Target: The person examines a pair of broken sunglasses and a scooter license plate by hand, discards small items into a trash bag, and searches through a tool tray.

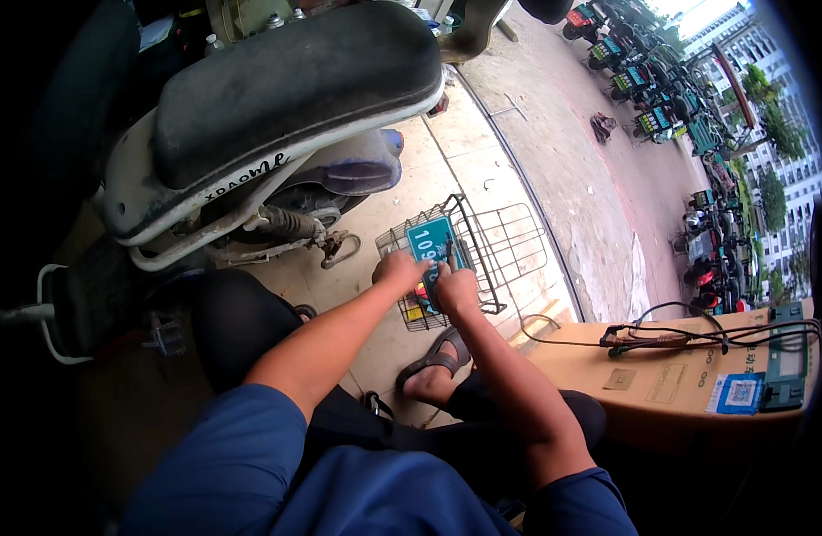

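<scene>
My left hand [397, 270] has its fingers closed on a green license plate [428, 230], which lies on a black wire basket [482, 290] on the floor. My right hand [457, 288] is closed on a small dark tool [449, 247] against the plate's right side; its exact shape is unclear. Small red and yellow items show partly beneath the plate. A wire lid or rack [518, 241] extends rightward from the basket. My sandalled foot [429, 375] rests just below the basket.
A scooter with a long dark seat [295, 85] stands at upper left, above a tiled floor [438, 152]. At right, a cardboard box [661, 384] carries black cables [696, 335] and a dark green case [786, 384]. Outside, several parked two-wheelers [652, 116] line the pavement.
</scene>
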Motion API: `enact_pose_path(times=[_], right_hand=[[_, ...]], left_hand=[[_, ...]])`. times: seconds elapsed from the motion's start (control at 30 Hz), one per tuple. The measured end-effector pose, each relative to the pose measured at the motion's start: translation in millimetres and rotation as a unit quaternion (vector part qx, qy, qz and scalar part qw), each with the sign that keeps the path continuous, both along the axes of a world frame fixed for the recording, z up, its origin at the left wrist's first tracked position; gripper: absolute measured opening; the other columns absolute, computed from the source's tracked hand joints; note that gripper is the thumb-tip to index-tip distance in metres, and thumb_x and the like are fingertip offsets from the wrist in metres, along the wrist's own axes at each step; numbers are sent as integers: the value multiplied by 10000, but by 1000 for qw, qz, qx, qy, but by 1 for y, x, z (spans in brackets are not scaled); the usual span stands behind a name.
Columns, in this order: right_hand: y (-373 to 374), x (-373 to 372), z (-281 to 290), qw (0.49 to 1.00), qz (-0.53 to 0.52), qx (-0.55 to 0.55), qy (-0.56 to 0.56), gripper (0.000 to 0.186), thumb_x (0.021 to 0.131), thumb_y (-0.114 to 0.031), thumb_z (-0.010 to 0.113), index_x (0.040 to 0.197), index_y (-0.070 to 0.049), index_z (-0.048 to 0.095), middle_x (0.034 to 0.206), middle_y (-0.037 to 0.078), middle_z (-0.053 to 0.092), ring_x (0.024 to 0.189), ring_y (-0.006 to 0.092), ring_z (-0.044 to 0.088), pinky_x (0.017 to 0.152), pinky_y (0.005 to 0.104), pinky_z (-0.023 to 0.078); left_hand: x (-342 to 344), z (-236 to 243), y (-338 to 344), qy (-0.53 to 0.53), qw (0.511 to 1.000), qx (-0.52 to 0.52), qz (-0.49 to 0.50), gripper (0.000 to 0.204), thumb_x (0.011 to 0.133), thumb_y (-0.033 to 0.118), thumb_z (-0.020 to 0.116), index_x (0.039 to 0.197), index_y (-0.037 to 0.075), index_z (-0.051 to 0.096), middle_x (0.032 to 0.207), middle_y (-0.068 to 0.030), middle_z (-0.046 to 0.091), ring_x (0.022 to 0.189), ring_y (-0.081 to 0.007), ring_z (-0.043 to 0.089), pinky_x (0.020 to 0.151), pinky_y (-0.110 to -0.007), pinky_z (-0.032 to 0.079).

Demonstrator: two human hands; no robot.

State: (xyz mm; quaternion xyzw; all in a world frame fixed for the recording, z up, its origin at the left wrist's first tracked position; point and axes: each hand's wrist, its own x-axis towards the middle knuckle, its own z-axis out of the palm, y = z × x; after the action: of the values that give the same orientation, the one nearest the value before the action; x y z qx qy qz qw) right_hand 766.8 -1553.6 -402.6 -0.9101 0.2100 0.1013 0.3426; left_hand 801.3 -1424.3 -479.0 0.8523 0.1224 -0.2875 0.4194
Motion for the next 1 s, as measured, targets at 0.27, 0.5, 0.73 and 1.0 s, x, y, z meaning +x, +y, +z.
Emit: enact_pose_path(times=[0.27,0.5,0.73,1.0], right_hand=[[24,-11,7,999,-45,-6,-13,531,979,-373,611,909,144,712,900,373,678,919,499,690,802,497,546],[-20,11,-8,896,-75,388,204,344,1075,-341,503,957,-28,587,753,66,598,653,216,632,656,326,570],[-63,28,36,736,-14,575,357,418,1129,-323,341,1176,38,545,1017,150,647,906,272,656,849,372,561],[-91,42,34,687,9,610,396,413,1121,-344,374,1210,14,560,1093,153,668,1033,289,667,930,419,552]], left_hand=[[2,2,10,7,1000,-23,1,633,807,639,736,912,16,772,872,-170,764,829,-324,755,752,-428,590],[-1,5,20,-23,998,-33,-43,669,795,659,737,960,11,762,915,-187,762,903,-330,750,802,-424,586],[-6,16,10,-119,992,-10,-33,641,777,679,747,731,40,733,784,-158,734,744,-309,720,703,-421,565],[1,16,8,-62,997,-16,-42,632,785,672,742,728,43,736,777,-140,736,751,-301,721,709,-413,566]])
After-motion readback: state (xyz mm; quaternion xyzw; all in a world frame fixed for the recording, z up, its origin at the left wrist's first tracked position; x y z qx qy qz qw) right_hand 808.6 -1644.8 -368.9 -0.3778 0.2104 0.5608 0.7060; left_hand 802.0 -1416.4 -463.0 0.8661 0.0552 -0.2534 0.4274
